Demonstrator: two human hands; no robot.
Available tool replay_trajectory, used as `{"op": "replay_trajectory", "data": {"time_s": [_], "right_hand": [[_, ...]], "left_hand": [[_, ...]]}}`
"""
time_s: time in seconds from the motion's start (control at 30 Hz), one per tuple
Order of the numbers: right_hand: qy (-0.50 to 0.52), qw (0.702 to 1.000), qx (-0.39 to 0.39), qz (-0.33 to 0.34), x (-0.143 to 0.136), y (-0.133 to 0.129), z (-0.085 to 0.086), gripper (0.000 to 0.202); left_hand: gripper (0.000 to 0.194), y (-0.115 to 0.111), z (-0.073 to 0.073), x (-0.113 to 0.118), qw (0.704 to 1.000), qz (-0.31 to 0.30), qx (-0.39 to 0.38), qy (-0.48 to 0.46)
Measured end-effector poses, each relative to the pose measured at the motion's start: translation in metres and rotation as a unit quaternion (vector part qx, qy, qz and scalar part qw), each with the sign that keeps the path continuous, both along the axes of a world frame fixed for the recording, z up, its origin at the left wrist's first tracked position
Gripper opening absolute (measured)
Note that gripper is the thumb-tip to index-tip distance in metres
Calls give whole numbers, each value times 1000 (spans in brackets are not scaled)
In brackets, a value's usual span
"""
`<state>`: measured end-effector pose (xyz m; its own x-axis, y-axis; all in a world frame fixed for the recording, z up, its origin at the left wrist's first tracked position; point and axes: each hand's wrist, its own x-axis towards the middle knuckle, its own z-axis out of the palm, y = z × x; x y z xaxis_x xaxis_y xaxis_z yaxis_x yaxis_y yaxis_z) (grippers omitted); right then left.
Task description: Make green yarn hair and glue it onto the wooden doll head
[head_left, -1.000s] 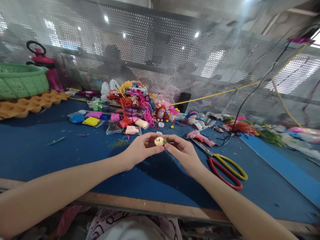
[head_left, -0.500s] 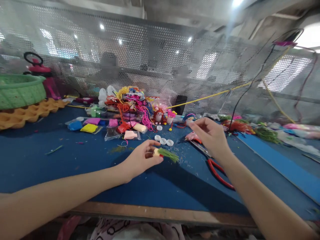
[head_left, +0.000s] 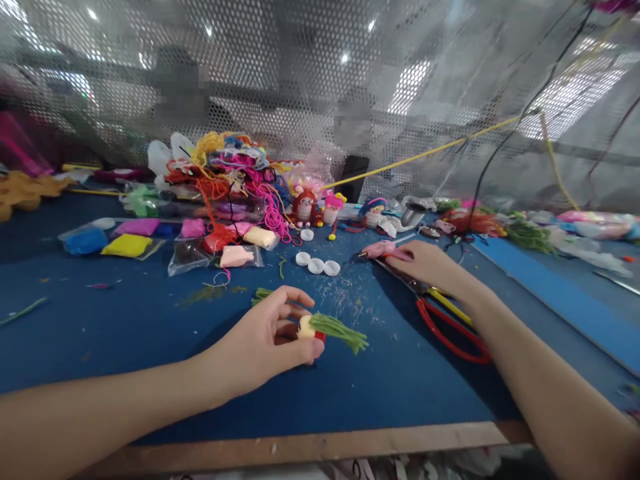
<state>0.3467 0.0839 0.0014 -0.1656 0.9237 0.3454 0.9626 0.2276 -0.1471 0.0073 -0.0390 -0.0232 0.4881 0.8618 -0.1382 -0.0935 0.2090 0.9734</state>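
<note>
My left hand (head_left: 273, 333) pinches a small doll (head_left: 307, 327) with a cream head, a bit of red and green yarn hair (head_left: 343, 331) that sticks out to the right. More green yarn shows behind that hand. My right hand (head_left: 425, 263) has its fingers closed on the back of a pink tool with a pointed tip, which looks like a glue gun (head_left: 379, 249). Beneath and beside this hand lie red-handled scissors (head_left: 450, 340), their blades partly covered. A yellow stick (head_left: 453, 307) passes under the right wrist.
White caps (head_left: 316, 266) lie mid-table among yarn scraps. Packets of coloured clay (head_left: 127, 245) and a yarn heap (head_left: 235, 173) are at the left. Small finished dolls (head_left: 305, 205) stand at the back. A blue board (head_left: 555, 300) lies right, before a perforated metal screen (head_left: 280, 80).
My right hand has come down from above the scissors onto the pink glue gun. My left hand still holds the doll. The view has shifted down and closer.
</note>
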Motion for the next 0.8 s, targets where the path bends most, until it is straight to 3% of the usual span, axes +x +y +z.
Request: {"op": "replay_trajectory", "data": {"time_s": [0.1, 0.2, 0.33, 0.5, 0.67, 0.8], "right_hand": [[-47, 998, -29, -10, -5, -2, 5, 31], [-76, 996, -4, -41, -12, -6, 8, 25], [-134, 988, 52, -62, -21, -13, 10, 37], [-213, 961, 174, -36, -28, -19, 11, 38], [-97, 965, 239, -37, -37, -28, 10, 33], [23, 956, 292, 14, -50, -40, 9, 36]], "left_hand": [[38, -1, -1, -2, 1000, 22, 7, 18], [35, -1, 0, -2, 999, 30, 18, 21], [35, -2, 2, -2, 1000, 25, -1, -1], [34, -2, 4, -3, 1000, 27, -9, -2], [33, 0, 1, -4, 999, 32, 7, 7], [32, 1, -1, -4, 999, 37, 19, 24]]}}
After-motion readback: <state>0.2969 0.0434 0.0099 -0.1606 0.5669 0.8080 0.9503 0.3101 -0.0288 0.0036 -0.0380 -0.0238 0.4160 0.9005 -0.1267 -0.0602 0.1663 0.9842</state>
